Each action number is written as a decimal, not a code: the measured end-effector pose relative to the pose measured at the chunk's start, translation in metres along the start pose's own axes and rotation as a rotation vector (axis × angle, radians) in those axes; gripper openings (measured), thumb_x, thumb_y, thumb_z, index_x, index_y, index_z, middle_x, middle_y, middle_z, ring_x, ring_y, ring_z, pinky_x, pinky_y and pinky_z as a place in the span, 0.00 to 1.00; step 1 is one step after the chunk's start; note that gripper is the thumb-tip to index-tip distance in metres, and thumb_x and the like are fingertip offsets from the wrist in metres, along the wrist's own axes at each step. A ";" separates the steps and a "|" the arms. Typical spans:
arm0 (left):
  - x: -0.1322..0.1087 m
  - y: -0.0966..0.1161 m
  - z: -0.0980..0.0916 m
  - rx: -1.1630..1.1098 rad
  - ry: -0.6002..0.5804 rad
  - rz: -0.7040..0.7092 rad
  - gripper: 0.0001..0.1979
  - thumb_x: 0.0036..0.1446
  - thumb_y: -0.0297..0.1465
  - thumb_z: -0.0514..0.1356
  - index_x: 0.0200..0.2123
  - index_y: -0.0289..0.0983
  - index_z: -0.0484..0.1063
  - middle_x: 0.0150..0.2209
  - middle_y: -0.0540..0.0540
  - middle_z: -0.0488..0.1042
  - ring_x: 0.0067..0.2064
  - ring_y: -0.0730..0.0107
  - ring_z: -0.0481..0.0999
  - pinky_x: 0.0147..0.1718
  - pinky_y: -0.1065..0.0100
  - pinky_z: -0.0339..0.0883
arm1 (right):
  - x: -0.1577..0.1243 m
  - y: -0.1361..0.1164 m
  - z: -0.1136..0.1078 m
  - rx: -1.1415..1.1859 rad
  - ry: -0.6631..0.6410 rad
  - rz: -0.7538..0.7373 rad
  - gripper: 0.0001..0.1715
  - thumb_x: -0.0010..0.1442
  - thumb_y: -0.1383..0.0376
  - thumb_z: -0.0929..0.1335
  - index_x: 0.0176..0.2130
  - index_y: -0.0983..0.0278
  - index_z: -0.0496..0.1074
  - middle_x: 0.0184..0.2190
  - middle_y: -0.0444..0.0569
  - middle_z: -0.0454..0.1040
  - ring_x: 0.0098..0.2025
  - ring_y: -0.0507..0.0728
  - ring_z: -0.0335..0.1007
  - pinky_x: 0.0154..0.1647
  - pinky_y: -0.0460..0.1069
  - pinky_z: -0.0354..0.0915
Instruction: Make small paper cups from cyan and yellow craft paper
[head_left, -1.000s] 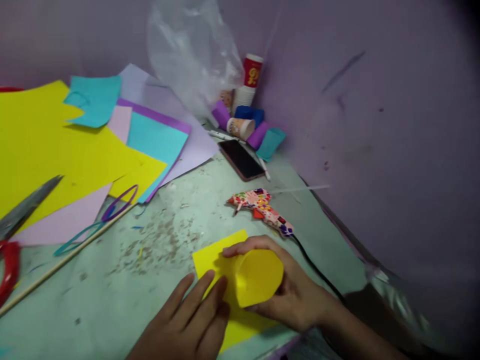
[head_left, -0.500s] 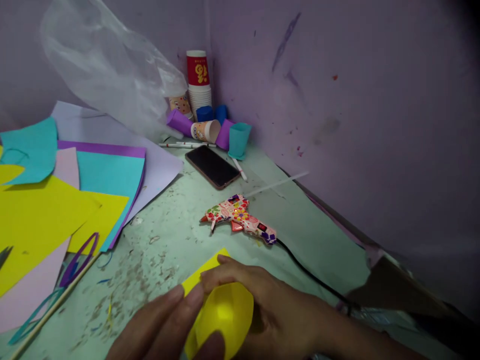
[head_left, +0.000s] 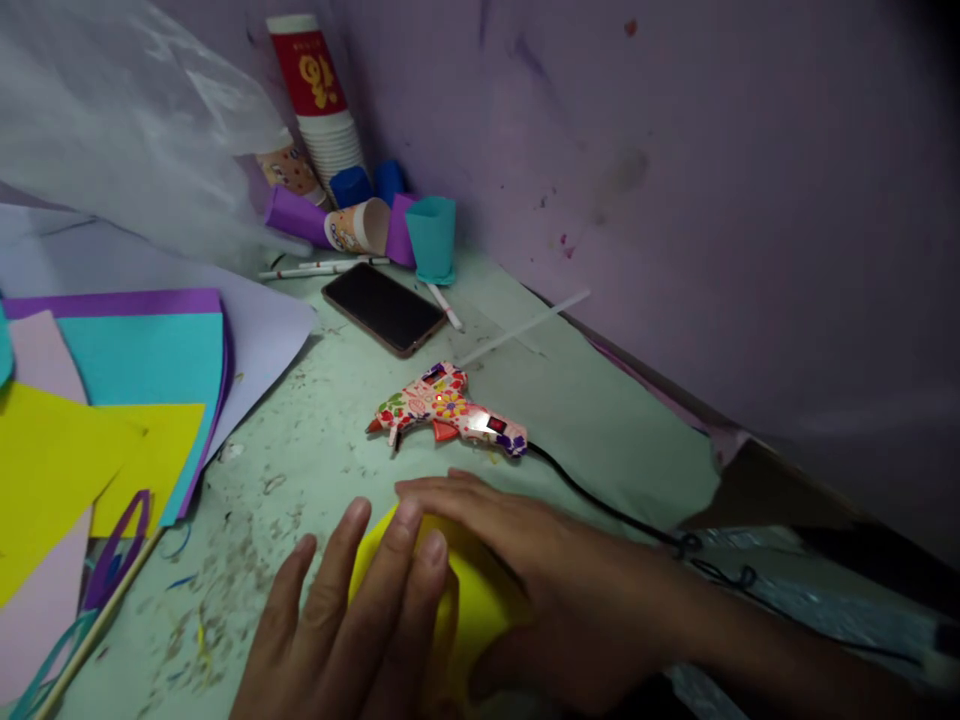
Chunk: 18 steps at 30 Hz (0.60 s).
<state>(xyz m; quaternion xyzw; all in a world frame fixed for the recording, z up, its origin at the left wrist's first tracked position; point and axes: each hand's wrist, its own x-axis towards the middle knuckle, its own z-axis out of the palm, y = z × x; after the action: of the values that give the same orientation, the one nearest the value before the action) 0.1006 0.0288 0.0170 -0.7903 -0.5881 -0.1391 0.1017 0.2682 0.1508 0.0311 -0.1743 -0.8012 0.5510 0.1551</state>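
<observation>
A curved piece of yellow craft paper is between my hands at the bottom centre, its lower part cut off by the frame. My right hand wraps around its far and right side, with the thumb against the near face. The fingers of my left hand are stretched out and spread, resting on the left side of the paper; the left thumb is hidden. Just beyond my hands lies a floral-patterned hot glue gun, nozzle pointing left, with a clear glue stick standing out behind it.
Yellow, turquoise and purple paper sheets and a thin wooden stick lie left. Behind the glue gun are a phone, a turquoise paper cup and stacked paper cups against the wall. A black cord runs right.
The view has shifted and tilted. My left fingers have straightened and spread over the yellow paper, and my right hand covers more of its far rim.
</observation>
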 end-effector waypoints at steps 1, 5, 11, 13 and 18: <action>0.000 0.000 0.001 -0.001 0.011 0.008 0.29 0.64 0.35 0.41 0.67 0.39 0.37 0.60 0.40 0.63 0.68 0.56 0.43 0.63 0.49 0.42 | -0.008 0.002 -0.001 0.002 0.045 0.024 0.47 0.46 0.68 0.75 0.61 0.61 0.56 0.60 0.52 0.63 0.61 0.59 0.58 0.60 0.52 0.57; 0.002 0.003 -0.004 -0.011 -0.010 -0.044 0.30 0.62 0.32 0.44 0.66 0.42 0.40 0.62 0.43 0.60 0.67 0.57 0.48 0.62 0.50 0.45 | -0.033 0.010 -0.001 -0.005 0.191 0.105 0.46 0.46 0.68 0.76 0.60 0.58 0.59 0.60 0.50 0.63 0.61 0.61 0.58 0.62 0.55 0.57; 0.005 0.004 -0.014 0.011 -0.034 -0.047 0.32 0.60 0.28 0.46 0.66 0.42 0.41 0.63 0.45 0.58 0.66 0.58 0.51 0.62 0.51 0.46 | -0.042 0.013 0.002 -0.002 0.288 0.010 0.37 0.47 0.71 0.74 0.56 0.62 0.65 0.55 0.50 0.70 0.57 0.58 0.64 0.59 0.52 0.60; 0.007 0.001 -0.017 0.008 -0.053 -0.008 0.32 0.60 0.27 0.47 0.66 0.40 0.41 0.66 0.46 0.53 0.66 0.59 0.50 0.64 0.55 0.43 | -0.040 0.013 0.004 -0.003 0.295 -0.023 0.37 0.47 0.73 0.74 0.56 0.63 0.65 0.54 0.50 0.70 0.57 0.57 0.65 0.59 0.50 0.60; 0.012 -0.002 -0.025 -0.034 -0.115 0.061 0.32 0.59 0.27 0.47 0.66 0.37 0.41 0.69 0.51 0.43 0.67 0.60 0.45 0.65 0.62 0.36 | -0.037 0.017 0.008 0.028 0.329 -0.074 0.33 0.49 0.76 0.71 0.54 0.64 0.65 0.55 0.50 0.70 0.56 0.56 0.65 0.60 0.52 0.60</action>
<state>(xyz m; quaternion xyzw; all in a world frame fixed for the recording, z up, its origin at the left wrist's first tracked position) 0.0994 0.0319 0.0440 -0.8162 -0.5660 -0.1006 0.0585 0.2992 0.1333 0.0102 -0.2304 -0.7631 0.5202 0.3065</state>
